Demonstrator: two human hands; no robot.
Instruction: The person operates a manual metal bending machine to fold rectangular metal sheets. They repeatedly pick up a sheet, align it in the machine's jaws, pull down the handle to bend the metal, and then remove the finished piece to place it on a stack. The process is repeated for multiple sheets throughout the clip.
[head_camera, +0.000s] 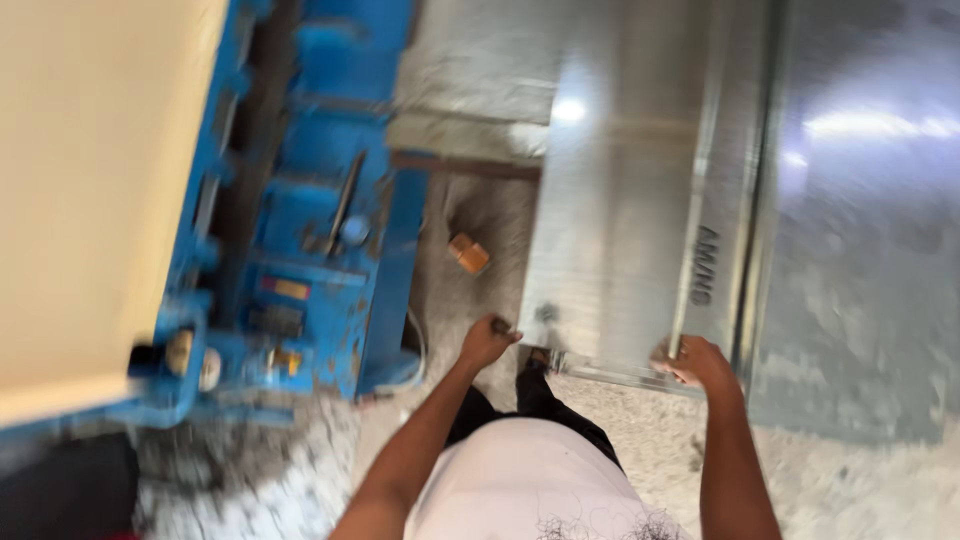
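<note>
In the lower middle of the frame both hands close on the near edge of a shiny metal sheet (620, 230) that runs from there up toward the top centre: the left hand (487, 340) grips its left corner and the right hand (695, 362) grips near its right corner, by a folded rib. A blue machine (320, 250) fills the left side, a small orange block (468, 254) lies on the gritty floor (850, 480) between machine and sheet, and a larger grey sheet (870, 250) lies at the right.
</note>
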